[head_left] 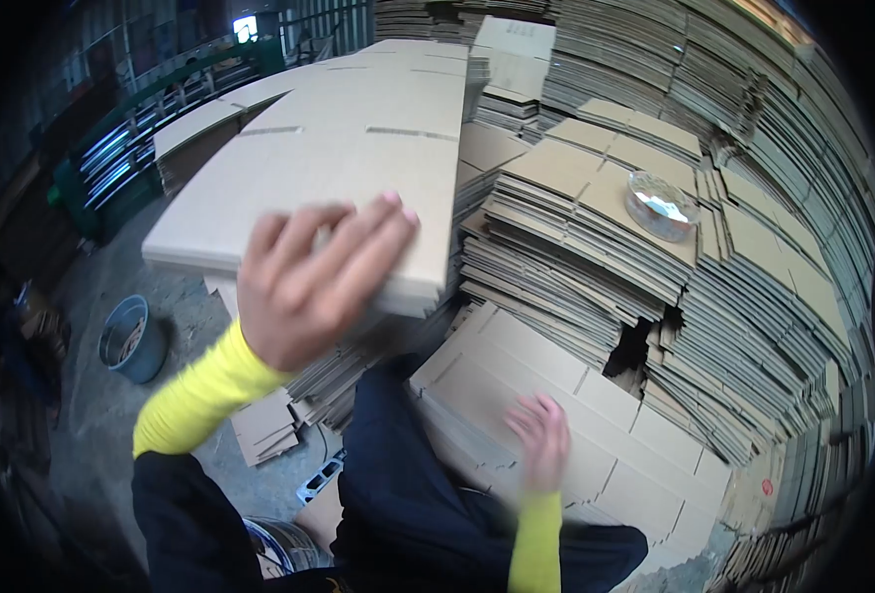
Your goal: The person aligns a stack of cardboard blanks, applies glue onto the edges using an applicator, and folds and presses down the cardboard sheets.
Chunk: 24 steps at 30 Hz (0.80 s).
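My left hand (314,282), in a yellow sleeve, is over the near end of a tall stack of flat slotted cardboard sheets (349,173). Its fingers are stretched out, a little bent, and I see nothing held in them; whether they touch the top sheet I cannot tell. Lower right, my right hand (539,435) is slightly blurred, its fingers loosely apart and without a visible object. Under or just above it lies another pile of creased, slotted cardboard sheets (645,484), beside my dark-trousered legs (398,474).
More cardboard stacks (576,208) rise on the right, one bearing a round clear container (661,206). On the concrete floor at left stands a blue-grey bucket (133,339). A green machine frame (121,188) is behind it. Loose cardboard pieces (264,427) lie near my legs.
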Available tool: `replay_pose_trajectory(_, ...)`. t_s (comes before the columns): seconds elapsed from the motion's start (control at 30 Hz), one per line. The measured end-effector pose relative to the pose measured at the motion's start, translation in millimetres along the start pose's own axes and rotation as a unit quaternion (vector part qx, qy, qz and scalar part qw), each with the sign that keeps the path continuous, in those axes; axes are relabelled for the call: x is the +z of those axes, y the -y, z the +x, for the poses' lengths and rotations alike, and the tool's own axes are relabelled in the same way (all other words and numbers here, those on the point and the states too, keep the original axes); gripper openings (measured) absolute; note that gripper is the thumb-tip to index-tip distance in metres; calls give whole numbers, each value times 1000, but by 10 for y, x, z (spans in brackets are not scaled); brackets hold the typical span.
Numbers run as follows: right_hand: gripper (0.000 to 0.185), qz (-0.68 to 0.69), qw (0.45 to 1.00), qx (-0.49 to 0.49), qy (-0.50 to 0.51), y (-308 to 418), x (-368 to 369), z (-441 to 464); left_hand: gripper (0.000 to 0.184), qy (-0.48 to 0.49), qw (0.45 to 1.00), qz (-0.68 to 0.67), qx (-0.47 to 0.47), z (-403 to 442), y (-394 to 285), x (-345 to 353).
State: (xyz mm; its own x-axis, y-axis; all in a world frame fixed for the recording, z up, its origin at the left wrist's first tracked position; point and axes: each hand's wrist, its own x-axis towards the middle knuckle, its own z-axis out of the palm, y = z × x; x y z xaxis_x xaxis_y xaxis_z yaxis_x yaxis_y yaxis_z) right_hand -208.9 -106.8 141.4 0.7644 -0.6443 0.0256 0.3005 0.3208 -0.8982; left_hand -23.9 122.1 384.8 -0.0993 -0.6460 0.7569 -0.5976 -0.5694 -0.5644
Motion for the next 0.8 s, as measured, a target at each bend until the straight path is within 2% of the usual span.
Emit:
replay_pose_trajectory(0.07, 70, 111, 977, 68, 169, 434, 692, 299, 33, -8, 1000, -5, -9, -12, -312, -135)
replay_pose_trajectory(0.1, 83, 155, 957, 134, 203, 686, 986, 482, 33, 11, 1000, -6, -15, 2, -449, -253)
replay_pose_trajectory(0.13, 96, 241, 917, 164, 272, 690, 1165, 821, 32, 31, 999, -10, -17, -38, -578, -316)
replay_pose_trajectory(0.17, 101, 276, 889, 181, 316, 845, 1391, 1032, 33, 51, 998, -18, -12, -88, -699, -365)
replay_pose_trajectory(0.2, 97, 274, 885, 168, 338, 976, 1571, 1187, 35, 69, 997, -23, -8, -140, -802, -405)
replay_pose_trajectory(0.23, 87, 260, 864, 175, 393, 992, 1642, 1447, 37, 104, 993, -52, 5, -199, -888, -438)
replay_pose_trajectory(0.27, 72, 247, 872, 153, 393, 1005, 1753, 1618, 39, 139, 987, -80, 19, -267, -954, -476)
replay_pose_trajectory(0.3, 64, 182, 909, 175, 330, 972, 1775, 1654, 47, 170, 973, -152, 29, -349, -982, -529)
replay_pose_trajectory(0.33, 57, 113, 938, 195, 264, 954, 1779, 1704, 47, 164, 975, -148, 30, -309, -893, -599)
replay_pose_trajectory(0.37, 57, 111, 939, 190, 266, 912, 1722, 1747, 51, 197, 939, -276, -58, -257, -769, -740)
replay_pose_trajectory(0.4, 54, 68, 946, 185, 257, 828, 1612, 1756, 56, 228, 877, -398, -143, -279, -648, -834)
replay_pose_trajectory(0.47, 52, 26, 953, 175, 248, 626, 1456, 1788, 73, 120, 848, -379, -352, -733, -360, -540)
replay_pose_trajectory(0.53, 53, 30, 963, 98, 250, 394, 1328, 1795, 79, 83, 797, -284, -527, -1101, -130, -72)
replay_pose_trajectory(0.6, 51, 24, 963, 75, 258, 273, 1278, 1667, 83, 144, 563, -480, -657, -1554, -50, 312)
replay_pose_trajectory(0.63, 48, -31, 971, 11, 235, 228, 1255, 1593, 82, 200, 488, -510, -680, -1523, -155, 290)
replay_pose_trajectory(0.67, 46, -85, 973, -56, 208, 208, 1224, 1547, 80, 219, 468, -527, -675, -1580, -300, 372)
replay_pose_trajectory(0.7, 51, -102, 968, -86, 212, 233, 1180, 1466, 80, 223, 451, -540, -674, -1775, -482, 573)
replay_pose_trajectory(0.77, 49, -110, 967, -96, 211, 320, 1024, 1267, 81, 232, 428, -556, -674, -1924, -736, 803)
replay_pose_trajectory(0.8, 46, -116, 963, -107, 216, 373, 959, 1164, 82, 232, 351, -562, -712, -1886, -826, 854)
